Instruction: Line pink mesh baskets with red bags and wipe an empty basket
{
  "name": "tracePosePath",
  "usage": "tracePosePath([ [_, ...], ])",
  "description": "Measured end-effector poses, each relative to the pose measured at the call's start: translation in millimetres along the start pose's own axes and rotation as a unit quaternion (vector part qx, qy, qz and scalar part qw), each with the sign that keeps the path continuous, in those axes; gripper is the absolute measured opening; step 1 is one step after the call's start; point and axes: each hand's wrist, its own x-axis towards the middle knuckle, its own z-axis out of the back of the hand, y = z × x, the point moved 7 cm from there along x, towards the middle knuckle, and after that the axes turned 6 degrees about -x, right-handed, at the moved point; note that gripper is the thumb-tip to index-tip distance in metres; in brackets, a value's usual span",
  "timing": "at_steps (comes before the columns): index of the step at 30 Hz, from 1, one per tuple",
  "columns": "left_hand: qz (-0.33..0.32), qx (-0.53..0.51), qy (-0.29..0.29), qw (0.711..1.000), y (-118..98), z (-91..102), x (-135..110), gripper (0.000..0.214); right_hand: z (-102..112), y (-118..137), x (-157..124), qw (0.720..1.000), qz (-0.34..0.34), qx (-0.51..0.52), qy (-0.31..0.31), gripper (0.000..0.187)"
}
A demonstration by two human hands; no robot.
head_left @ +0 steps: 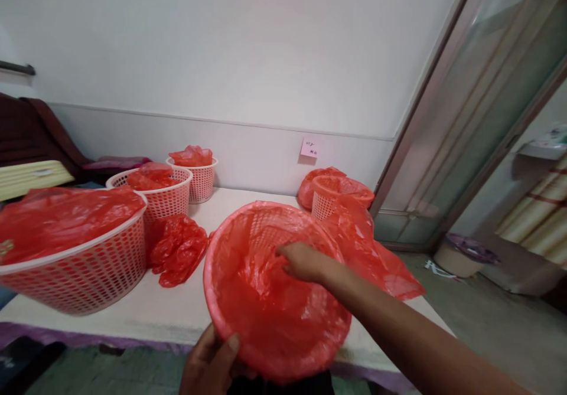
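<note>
A white mesh basket [266, 227] lined with a red plastic bag [270, 306] is tilted toward me over the table's front edge. My left hand [211, 364] grips its lower rim from below, thumb over the red plastic. My right hand [301, 261] reaches inside the basket, fingers curled and pressed against the liner at the far wall. Excess red bag [376, 253] spills out to the right of the basket onto the table.
On the white table [133, 315] stand a large basket [88, 271] with red plastic at left, two more lined baskets [166, 197] behind, a loose red bag [177, 247], another lined basket [330, 197] at back right. A glass door [465, 117] stands right.
</note>
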Motion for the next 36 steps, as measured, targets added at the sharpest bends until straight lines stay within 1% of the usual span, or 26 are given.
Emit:
tracePosePath([
  [3, -0.023, -0.004, 0.027, 0.999, -24.3, -13.3, 13.0, 0.031, 26.5, -12.1, -8.9, 0.998, -0.003, 0.019, -0.054, 0.032],
  [6, -0.056, -0.032, 0.008, 0.998, -47.1, -17.0, 31.3, 0.026, 48.5, -18.2, -23.4, 0.989, -0.016, 0.053, -0.137, 0.029],
  [8, -0.071, -0.049, -0.004, 0.996, -56.6, -16.8, 43.7, 0.020, 56.8, -24.4, -36.9, 0.977, -0.041, 0.076, -0.196, 0.026],
  [10, -0.078, -0.056, -0.003, 0.995, -61.2, -17.7, 53.8, 0.015, 58.2, -32.7, -50.1, 0.963, -0.061, 0.102, -0.241, 0.023],
  [13, -0.083, -0.056, 0.004, 0.995, -63.6, -20.4, 62.6, 0.009, 51.5, -48.1, -65.2, 0.946, -0.077, 0.134, -0.285, 0.020],
  [16, -0.087, -0.056, 0.007, 0.995, -64.6, -21.9, 66.8, 0.007, 35.1, -70.1, -76.3, 0.917, -0.117, 0.226, -0.308, 0.019],
  [18, -0.084, -0.054, 0.008, 0.995, -64.9, -21.0, 69.0, 0.008, 16.1, -81.9, -82.9, 0.892, -0.145, 0.303, -0.303, 0.019],
  [20, -0.079, -0.048, 0.010, 0.996, -65.3, -18.7, 70.9, 0.008, -7.7, -86.9, -90.5, 0.874, -0.165, 0.354, -0.288, 0.018],
  [23, -0.068, -0.032, 0.014, 0.997, -66.2, -15.0, 72.7, 0.008, -44.3, -84.7, -103.7, 0.852, -0.189, 0.410, -0.264, 0.018],
  [25, -0.060, -0.017, 0.012, 0.998, -66.6, -13.7, 73.0, 0.010, -59.5, -79.6, -111.0, 0.836, -0.201, 0.441, -0.258, 0.019],
  [27, -0.054, -0.005, 0.008, 0.999, -66.9, -14.1, 72.5, 0.011, -61.4, -73.6, -114.6, 0.822, -0.205, 0.462, -0.264, 0.023],
  [29, -0.046, -0.005, 0.003, 0.999, -66.5, -14.9, 71.2, 0.015, -51.6, -66.7, -113.3, 0.812, -0.189, 0.478, -0.277, 0.030],
  [31, -0.031, -0.028, 0.001, 0.999, -64.2, -13.9, 69.5, 0.023, -37.4, -60.6, -109.6, 0.802, -0.161, 0.494, -0.294, 0.035],
  [33, -0.016, -0.053, -0.010, 0.998, -60.5, -7.8, 67.6, 0.030, -28.9, -57.6, -106.0, 0.792, -0.146, 0.510, -0.303, 0.038],
  [34, -0.012, -0.060, -0.019, 0.998, -58.3, -2.8, 66.6, 0.032, -28.7, -57.6, -104.5, 0.785, -0.148, 0.520, -0.302, 0.038],
  [36, -0.013, -0.061, -0.045, 0.997, -53.5, 8.8, 63.6, 0.030, -34.8, -59.4, -102.1, 0.769, -0.158, 0.543, -0.297, 0.039],
])
